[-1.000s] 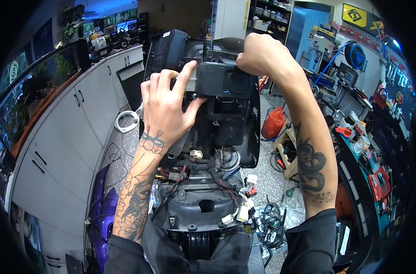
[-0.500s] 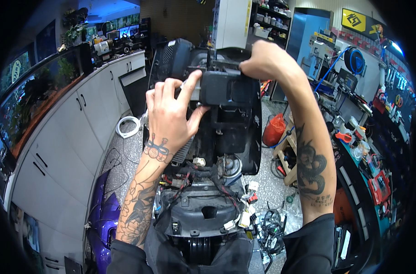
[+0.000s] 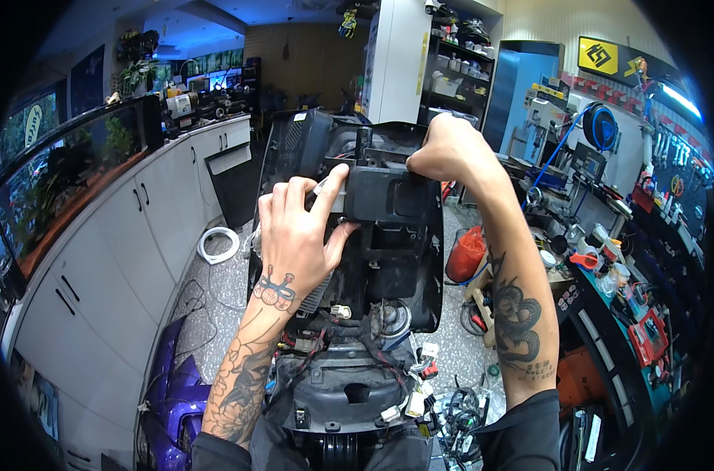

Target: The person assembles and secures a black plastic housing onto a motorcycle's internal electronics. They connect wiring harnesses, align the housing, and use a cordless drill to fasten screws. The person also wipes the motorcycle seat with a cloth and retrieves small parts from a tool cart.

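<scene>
A black plastic box (image 3: 370,196) with rounded corners sits in the upper part of a partly stripped black vehicle body (image 3: 434,294). My left hand (image 3: 296,231) grips its left side, index finger at the upper corner and thumb at the lower one. A small pale piece shows beside that index finger. My right hand (image 3: 455,151) is closed at the box's upper right corner; its fingertips are hidden, so what they hold cannot be made out. Nearer to me lie a round metal disc-shaped part (image 3: 391,319) and a dark wiring harness (image 3: 343,323) with loose connectors.
Purple body panels (image 3: 173,396) and a white hose coil (image 3: 218,246) lie on the floor at left, by white cabinets (image 3: 110,235). On the right are a red bag (image 3: 466,256), bundled black cables (image 3: 460,416) and a bench crowded with tools, including a red case (image 3: 649,336).
The whole view has tilted upward, so the vehicle body and both hands appear lower. My hands keep about the same places on the box.
</scene>
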